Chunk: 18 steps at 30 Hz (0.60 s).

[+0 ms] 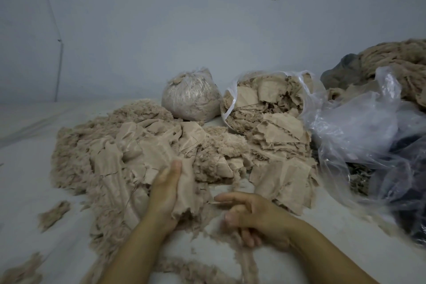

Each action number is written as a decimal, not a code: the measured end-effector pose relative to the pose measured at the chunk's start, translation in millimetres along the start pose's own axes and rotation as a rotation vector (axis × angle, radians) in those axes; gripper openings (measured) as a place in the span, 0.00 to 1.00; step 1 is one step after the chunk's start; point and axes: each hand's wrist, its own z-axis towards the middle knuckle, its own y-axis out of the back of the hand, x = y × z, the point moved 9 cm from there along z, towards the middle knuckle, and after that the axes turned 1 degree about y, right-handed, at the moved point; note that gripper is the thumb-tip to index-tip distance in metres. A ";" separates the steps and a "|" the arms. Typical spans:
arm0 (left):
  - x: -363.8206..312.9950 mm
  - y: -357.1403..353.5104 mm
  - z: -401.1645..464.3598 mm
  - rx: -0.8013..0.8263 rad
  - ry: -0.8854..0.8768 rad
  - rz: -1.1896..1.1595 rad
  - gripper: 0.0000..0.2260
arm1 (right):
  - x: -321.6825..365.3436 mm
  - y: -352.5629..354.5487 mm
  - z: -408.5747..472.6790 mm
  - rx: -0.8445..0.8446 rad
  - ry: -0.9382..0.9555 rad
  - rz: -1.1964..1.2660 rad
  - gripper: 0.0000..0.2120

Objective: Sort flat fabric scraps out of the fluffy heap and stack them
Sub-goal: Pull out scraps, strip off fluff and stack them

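A wide beige heap (119, 145) of fluffy fibre and crumpled fabric covers the white surface in front of me. My left hand (164, 191) grips a flat beige scrap (186, 193) at the heap's near edge, thumb up along the cloth. To its right my right hand (251, 217) hovers just above the surface, index finger pointing left, the other fingers loosely curled; it holds nothing that I can make out. A stack of flat beige scraps (282, 168) lies to the right of the heap.
A tied clear bag of fluff (190, 97) and an open clear bag of scraps (265, 99) stand at the back. Crumpled clear plastic (368, 134) over dark material fills the right side, with another fibre pile (405, 57) behind. Loose tufts (54, 214) lie at the left.
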 end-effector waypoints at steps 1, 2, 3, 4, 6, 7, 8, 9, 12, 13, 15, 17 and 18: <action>4.2 -6.1 -2.3 0.044 0.010 0.075 0.13 | 1.7 0.2 2.0 -0.040 0.001 0.010 0.21; 9.4 -14.3 -5.2 0.098 0.027 0.113 0.15 | 3.7 2.9 4.8 -0.113 0.011 0.022 0.23; 15.3 -24.6 -9.3 0.174 0.062 0.102 0.16 | 5.7 5.5 7.4 -0.183 0.034 0.035 0.23; 20.1 -36.0 -14.3 0.255 0.090 0.074 0.16 | 7.8 5.2 9.0 -0.220 0.069 0.051 0.21; 23.4 -50.8 -22.0 0.343 0.096 0.054 0.13 | 12.1 -0.1 11.2 -0.238 0.152 0.122 0.14; 23.3 -52.0 -22.6 0.330 0.082 0.057 0.13 | 13.5 1.5 10.7 -0.266 0.189 0.175 0.10; 21.8 -49.6 -20.9 0.287 0.049 0.074 0.14 | 15.3 5.6 9.3 -0.310 0.224 0.229 0.08; 19.5 -44.4 -18.0 0.226 0.004 0.118 0.14 | 17.2 11.2 6.9 -0.356 0.256 0.266 0.08; 13.3 -27.1 -10.6 0.051 -0.090 0.274 0.12 | 21.6 24.9 1.2 -0.463 0.311 0.256 0.08; 14.0 -24.7 -9.3 0.028 -0.088 0.295 0.12 | 22.5 27.8 0.2 -0.488 0.317 0.240 0.08; 15.3 -22.9 -8.0 0.004 -0.092 0.330 0.12 | 22.3 36.4 -1.8 -0.551 0.303 0.202 0.08; 12.7 -18.8 -5.9 -0.021 -0.131 0.359 0.13 | 22.7 57.8 -7.3 -0.653 0.257 0.188 0.09; 9.0 -15.2 -5.0 -0.037 -0.154 0.365 0.14 | 24.5 73.1 -11.1 -0.708 0.230 0.207 0.09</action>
